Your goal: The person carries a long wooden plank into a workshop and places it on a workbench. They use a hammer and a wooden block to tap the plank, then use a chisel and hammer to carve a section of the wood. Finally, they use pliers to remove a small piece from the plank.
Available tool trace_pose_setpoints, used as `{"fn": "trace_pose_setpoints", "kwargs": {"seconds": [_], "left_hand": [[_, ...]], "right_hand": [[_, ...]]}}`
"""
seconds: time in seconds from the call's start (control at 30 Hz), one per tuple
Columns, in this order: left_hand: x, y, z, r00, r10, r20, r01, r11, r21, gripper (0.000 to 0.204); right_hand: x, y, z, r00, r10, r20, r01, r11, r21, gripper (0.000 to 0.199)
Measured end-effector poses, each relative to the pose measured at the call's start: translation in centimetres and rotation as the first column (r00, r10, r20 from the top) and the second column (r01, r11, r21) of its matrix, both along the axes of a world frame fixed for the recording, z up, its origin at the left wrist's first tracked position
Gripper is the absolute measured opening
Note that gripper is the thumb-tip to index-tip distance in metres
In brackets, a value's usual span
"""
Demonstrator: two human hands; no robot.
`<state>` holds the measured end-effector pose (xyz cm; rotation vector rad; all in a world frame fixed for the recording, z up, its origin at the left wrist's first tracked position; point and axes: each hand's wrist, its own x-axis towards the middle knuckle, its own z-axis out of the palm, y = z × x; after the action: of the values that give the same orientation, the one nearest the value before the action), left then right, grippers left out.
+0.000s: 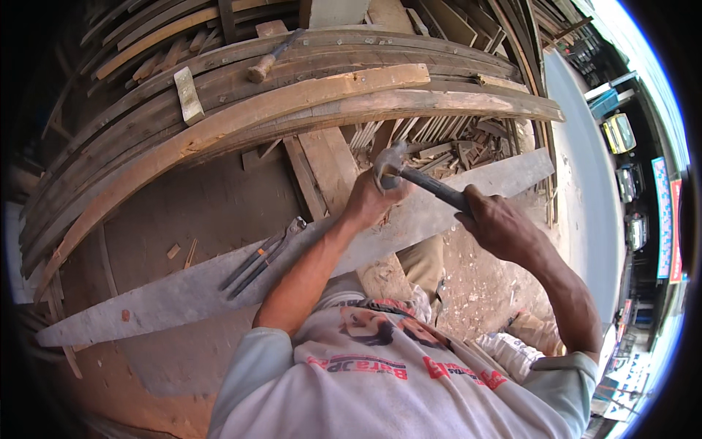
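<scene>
Head view shows my right hand [501, 227] wrapped shut around a dark-handled steel claw hammer [417, 178], low on its shaft. My left hand [369, 199] curls closed beside the head, over a long grey wooden plank [183, 289]. I judge the hammer rigid and head-heavy, best gripped near the handle's end.

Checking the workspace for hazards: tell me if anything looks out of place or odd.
A second hammer lies loose on top of the stacked curved planks, and pincers rest unattended on the grey board. The left hand sits right under the head of the hammer that the right hand grips.
</scene>
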<state>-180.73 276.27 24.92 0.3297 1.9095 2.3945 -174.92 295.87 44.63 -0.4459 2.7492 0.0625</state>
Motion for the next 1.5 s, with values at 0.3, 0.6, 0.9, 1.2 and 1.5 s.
{"fn": "trace_pose_setpoints", "kwargs": {"seconds": [0.3,0.6,0.9,1.2,1.5], "left_hand": [[-1.1,-1.0,-0.7,0.994,-0.107,0.011,0.108,0.986,-0.126,0.031],[-0.8,-0.6,-0.6,0.974,-0.189,0.122,0.198,0.978,-0.067,0.029],[-0.6,0.3,-1.7,0.997,-0.06,-0.041,0.055,0.991,-0.119,0.032],[-0.2,-0.3,-1.3,0.997,-0.025,-0.071,0.01,0.979,-0.205,0.028],[0.3,-0.7,-1.5,0.982,-0.151,0.11,0.164,0.979,-0.124,0.029]], "right_hand": [[-1.7,-2.5,6.0,0.775,-0.549,-0.313,0.12,0.613,-0.781,0.022],[1.1,-0.5,2.4,0.982,-0.126,-0.138,0.093,0.97,-0.223,0.025],[0.3,0.4,1.5,0.893,-0.36,-0.269,0.068,0.7,-0.711,0.019],[-0.5,-1.1,7.4,0.762,-0.568,-0.312,0.019,0.501,-0.865,0.023],[2.8,0.2,-2.4,0.969,-0.243,-0.053,0.202,0.895,-0.397,0.024]]}}
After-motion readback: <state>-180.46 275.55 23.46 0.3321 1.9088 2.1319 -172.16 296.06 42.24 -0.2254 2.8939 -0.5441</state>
